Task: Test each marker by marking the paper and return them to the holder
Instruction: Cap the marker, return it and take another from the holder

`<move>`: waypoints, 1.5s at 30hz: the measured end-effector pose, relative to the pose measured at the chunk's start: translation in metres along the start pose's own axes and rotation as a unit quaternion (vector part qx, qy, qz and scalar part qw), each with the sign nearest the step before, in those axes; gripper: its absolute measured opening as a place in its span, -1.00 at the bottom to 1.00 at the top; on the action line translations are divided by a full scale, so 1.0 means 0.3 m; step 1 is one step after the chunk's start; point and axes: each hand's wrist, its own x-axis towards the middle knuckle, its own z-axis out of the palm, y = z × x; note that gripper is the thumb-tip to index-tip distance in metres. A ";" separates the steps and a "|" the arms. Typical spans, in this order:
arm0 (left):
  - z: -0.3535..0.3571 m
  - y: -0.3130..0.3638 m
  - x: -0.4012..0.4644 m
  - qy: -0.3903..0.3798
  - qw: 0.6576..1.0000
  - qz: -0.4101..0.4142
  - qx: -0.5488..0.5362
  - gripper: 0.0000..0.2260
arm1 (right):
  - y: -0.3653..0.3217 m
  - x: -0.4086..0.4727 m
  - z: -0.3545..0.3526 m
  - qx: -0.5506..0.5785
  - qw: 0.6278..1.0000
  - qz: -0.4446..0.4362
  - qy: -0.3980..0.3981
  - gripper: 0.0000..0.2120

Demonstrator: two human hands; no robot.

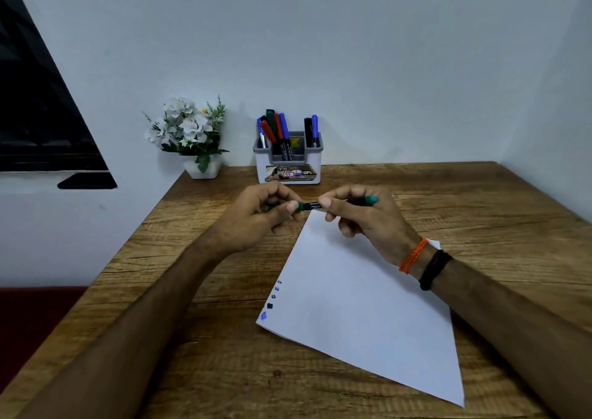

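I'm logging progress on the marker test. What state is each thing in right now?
Green marker: held level over the table, gripped by both hands.
Left hand: pinching the marker's cap end.
Right hand: gripping the barrel.
Paper: flat, five small marks along its left edge.
Holder: upright, holding several markers.

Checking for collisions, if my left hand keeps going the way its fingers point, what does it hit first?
The left hand points right along the green marker, so it would probably meet the right hand first. Only a short stretch of barrel separates them.
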 end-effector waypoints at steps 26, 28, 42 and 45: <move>0.077 -0.002 -0.005 0.041 0.995 -0.031 -0.081 -0.62 | 0.036 0.000 0.002 -0.251 0.931 -0.262 -0.035 -0.76; 0.080 -0.002 -0.004 0.047 0.996 -0.025 -0.067 -0.61 | 0.028 -0.001 -0.002 -0.254 0.931 -0.262 -0.037 -0.77; 0.067 0.084 0.002 0.233 0.957 -0.030 -0.170 -0.44 | -0.015 -0.005 0.025 -0.287 0.940 -0.184 -0.025 -0.46; 0.078 0.103 0.002 0.235 0.959 -0.022 -0.158 -0.43 | -0.040 -0.006 0.036 -0.333 0.911 -0.239 -0.044 -0.21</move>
